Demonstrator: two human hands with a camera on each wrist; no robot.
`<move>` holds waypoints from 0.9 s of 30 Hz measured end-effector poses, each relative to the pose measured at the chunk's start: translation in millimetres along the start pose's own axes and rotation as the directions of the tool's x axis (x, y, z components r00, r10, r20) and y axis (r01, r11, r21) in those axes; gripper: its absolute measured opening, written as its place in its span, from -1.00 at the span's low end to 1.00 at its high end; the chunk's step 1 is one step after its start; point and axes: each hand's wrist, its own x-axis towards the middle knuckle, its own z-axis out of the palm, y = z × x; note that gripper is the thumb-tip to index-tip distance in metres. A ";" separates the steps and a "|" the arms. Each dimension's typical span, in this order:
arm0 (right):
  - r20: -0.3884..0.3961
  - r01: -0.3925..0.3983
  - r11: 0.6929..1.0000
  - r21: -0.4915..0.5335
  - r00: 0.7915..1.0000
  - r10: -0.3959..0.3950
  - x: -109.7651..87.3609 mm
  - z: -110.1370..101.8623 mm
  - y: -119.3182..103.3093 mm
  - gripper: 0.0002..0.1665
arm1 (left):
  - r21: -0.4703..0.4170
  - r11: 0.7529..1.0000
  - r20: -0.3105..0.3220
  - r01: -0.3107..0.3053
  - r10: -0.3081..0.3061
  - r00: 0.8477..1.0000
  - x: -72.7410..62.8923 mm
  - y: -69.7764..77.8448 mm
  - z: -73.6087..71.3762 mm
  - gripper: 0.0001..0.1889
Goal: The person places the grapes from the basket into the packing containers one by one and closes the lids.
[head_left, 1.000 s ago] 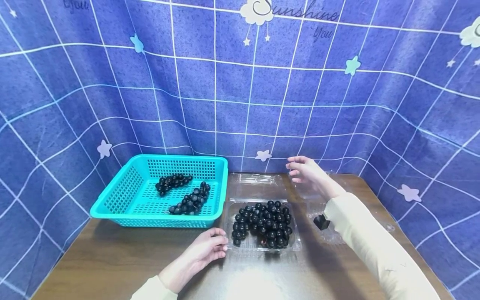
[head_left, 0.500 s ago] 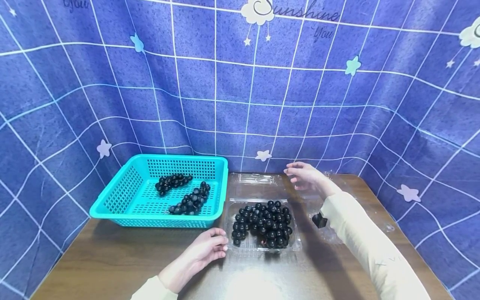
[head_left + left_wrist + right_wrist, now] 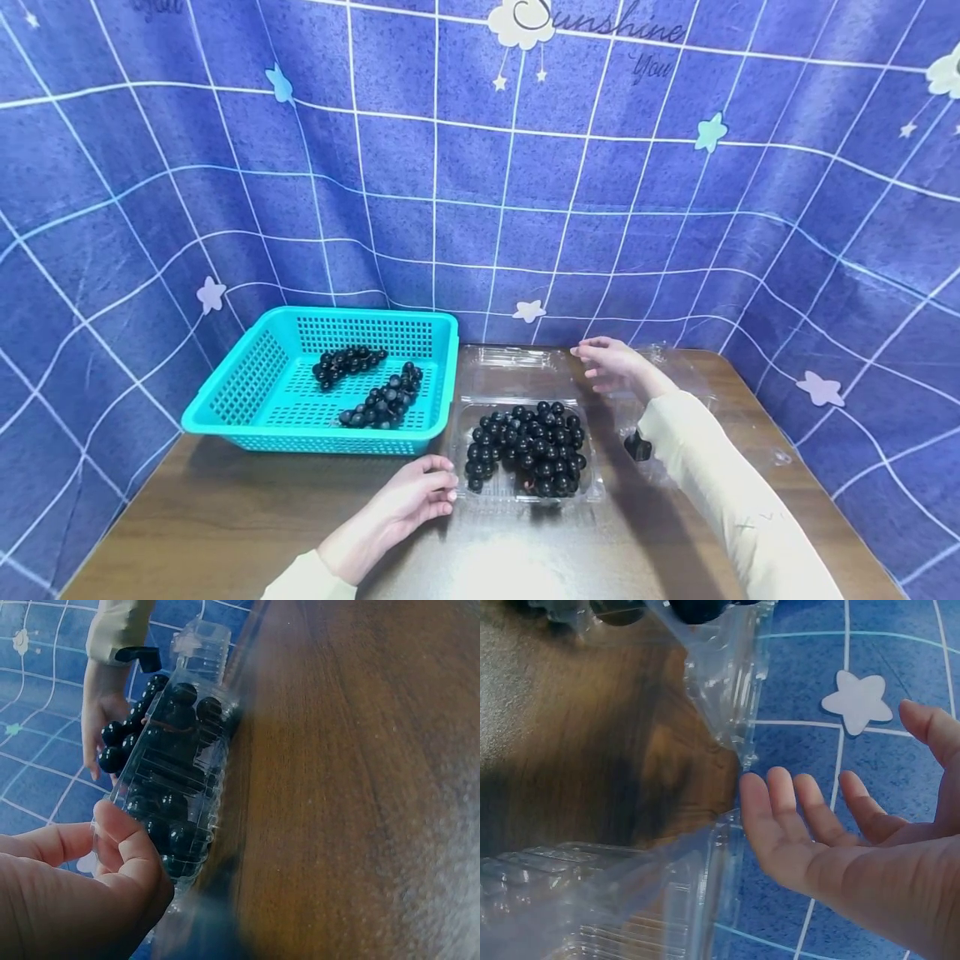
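Dark round grapes (image 3: 528,446) fill a clear plastic clamshell box (image 3: 597,490), whose lid (image 3: 513,377) is folded back flat behind it. At the near left corner of the box is my left hand (image 3: 408,500); in the left wrist view its thumb and fingers pinch the box's rim (image 3: 127,774). Behind and to the right, my right hand (image 3: 621,368) hovers beside the lid with fingers loosely extended. The right wrist view shows nothing in that palm (image 3: 870,855); its fingertips are close to the edges of clear plastic.
A turquoise basket (image 3: 315,440) on the left holds two bunches of grapes (image 3: 384,400). More clear plastic packaging (image 3: 678,375) lies at the right, partly behind my right arm. A blue patterned curtain (image 3: 480,167) hangs around the wooden table (image 3: 225,525).
My right hand has come down a little toward the table beside the lid. The left hand, the box and the basket stay where they were.
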 end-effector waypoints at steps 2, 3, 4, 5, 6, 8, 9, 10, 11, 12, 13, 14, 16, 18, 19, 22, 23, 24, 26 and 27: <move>0.001 -0.011 1.000 0.008 1.000 0.011 1.8 0.8 2.9 -0.23 | -0.001 1.000 0.006 0.000 0.000 1.000 0.1 0.2 0.2 -0.72; 0.006 -0.009 1.000 0.015 1.000 0.009 2.9 1.2 4.3 -0.23 | -0.001 1.000 0.007 0.001 -0.001 1.000 0.1 0.3 0.3 -0.72; 0.008 -0.009 1.000 0.021 1.000 0.009 4.2 1.6 5.6 -0.23 | -0.002 1.000 0.009 0.001 -0.001 1.000 0.2 0.3 0.5 -0.72; 0.010 -0.009 1.000 0.027 1.000 0.009 5.5 2.0 6.8 -0.23 | -0.002 1.000 0.009 0.001 -0.001 1.000 0.2 0.4 0.6 -0.72; 0.011 -0.008 0.999 0.031 1.000 0.008 7.0 2.5 7.9 -0.24 | -0.002 1.000 0.008 0.001 -0.001 1.000 0.2 0.5 0.7 -0.72; 0.012 -0.008 0.999 0.036 1.000 0.008 9.6 3.6 9.9 -0.26 | -0.003 1.000 0.006 0.000 0.000 1.000 0.1 0.7 1.0 -0.72; 0.016 -0.006 0.999 0.036 1.000 0.006 10.6 4.4 10.8 -0.27 | -0.003 1.000 0.006 0.000 0.000 1.000 0.0 0.8 1.1 -0.73; 0.017 -0.011 0.999 0.041 1.000 0.011 11.6 5.1 11.8 -0.28 | -0.005 1.000 0.006 -0.001 0.001 1.000 0.0 0.7 1.1 -0.74; 0.019 -0.015 0.999 0.044 1.000 0.014 12.7 5.9 13.0 -0.30 | -0.005 1.000 0.007 0.000 0.000 1.000 -0.2 0.8 1.2 -0.74; 0.027 -0.015 0.999 0.043 1.000 0.014 13.3 6.7 14.3 -0.32 | -0.007 1.000 0.009 0.001 -0.001 1.000 -0.4 0.8 1.3 -0.75; 0.034 -0.021 0.999 0.047 0.999 0.019 14.0 7.2 15.4 -0.33 | -0.008 1.000 0.012 0.002 -0.002 1.000 -0.5 0.7 1.3 -0.76; 0.042 -0.021 0.999 0.046 0.999 0.019 14.5 7.5 17.0 -0.35 | -0.009 1.000 0.014 0.002 -0.002 1.000 -0.6 0.7 1.4 -0.77; 0.054 -0.032 0.998 0.053 0.998 0.029 15.6 8.2 19.6 -0.38 | -0.012 1.000 0.021 0.005 -0.005 1.000 -1.0 0.8 1.6 -0.77; 0.063 -0.033 0.998 0.054 0.998 0.030 16.7 8.7 22.3 -0.41 | -0.015 1.000 0.025 0.007 -0.006 1.000 -1.4 0.9 1.9 -0.77; 0.061 -0.034 0.998 0.058 0.998 0.031 17.5 8.8 23.5 -0.42 | -0.017 1.000 0.026 0.006 -0.006 1.000 -1.6 1.0 2.0 -0.77; 0.059 -0.029 0.997 0.073 0.998 0.025 20.7 9.2 26.7 -0.44 | -0.018 1.000 0.025 0.008 -0.007 1.000 -1.7 1.0 2.0 -0.77; 0.062 -0.025 0.997 0.077 0.998 0.020 21.9 9.0 27.8 -0.44 | -0.018 1.000 0.024 0.007 -0.007 1.000 -1.6 0.9 1.8 -0.78; 0.070 -0.020 0.996 0.084 0.997 0.014 23.0 8.8 28.8 -0.44 | -0.019 1.000 0.023 0.007 -0.007 1.000 -1.5 0.8 1.6 -0.78; 0.089 -0.016 0.995 0.102 0.996 0.007 25.1 7.9 30.0 -0.44 | -0.018 1.000 0.020 0.007 -0.007 1.000 -1.2 0.3 0.8 -0.78; 0.099 -0.013 0.994 0.107 0.995 0.002 26.0 7.4 30.5 -0.45 | -0.018 1.000 0.021 0.007 -0.006 1.000 -1.1 0.0 0.4 -0.77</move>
